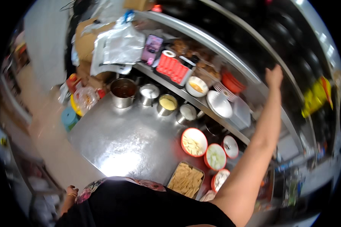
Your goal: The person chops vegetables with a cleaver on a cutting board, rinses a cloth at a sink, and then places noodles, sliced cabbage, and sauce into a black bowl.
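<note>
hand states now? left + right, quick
Left hand: down at the person's side, loosely curled, apparently holding nothing.
Right hand: raised to the upper steel shelf rail, grip unclear.

Your right hand (273,75) is stretched far out with a straight arm, up by the top metal shelf (231,56), fingers curled. Your left hand (71,190) hangs low by your side, far from that shelf.

Steel pots (123,92) are standing in a row at the back of the steel table (129,145), one holding brown liquid. Red bowls (194,142) of chopped food are sitting beside a tray of pale strips (186,179). A phone (152,48) is leaning beside crumpled plastic bags (117,47).
</note>
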